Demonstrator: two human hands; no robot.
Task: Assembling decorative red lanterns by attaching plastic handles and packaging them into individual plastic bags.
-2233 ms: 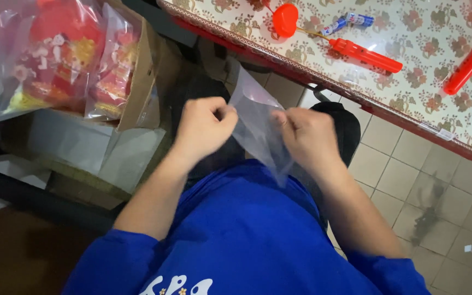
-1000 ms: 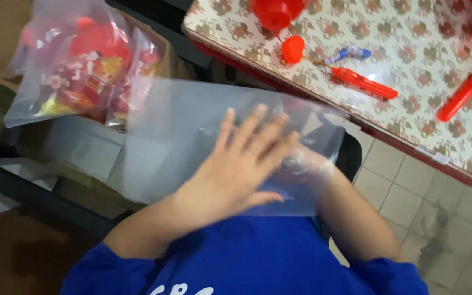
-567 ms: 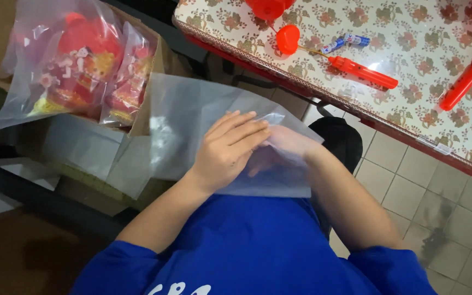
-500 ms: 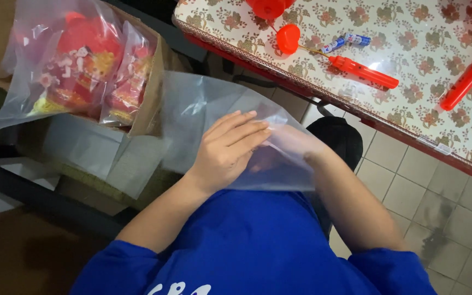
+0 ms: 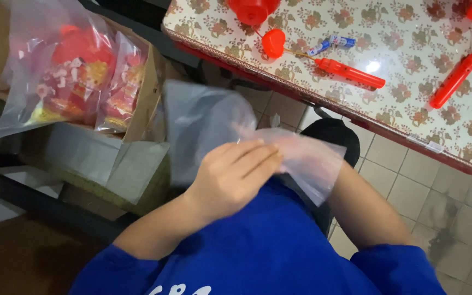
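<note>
The left hand point(image 5: 233, 183) lies with curled fingers on a clear plastic bag point(image 5: 208, 123) in front of the person's chest; the right hand point(image 5: 296, 150) is inside it, grip unclear. The thin film could slip or crumple shut under loose fingers.

I read this as a home packing workspace: floral-patterned tabletop point(image 5: 411, 87) (red plastic parts point(image 5: 349, 73) on it), tiled floor point(image 5: 411, 186), cardboard box point(image 5: 137, 109) holding filled clear bags point(image 5: 66, 82).
</note>
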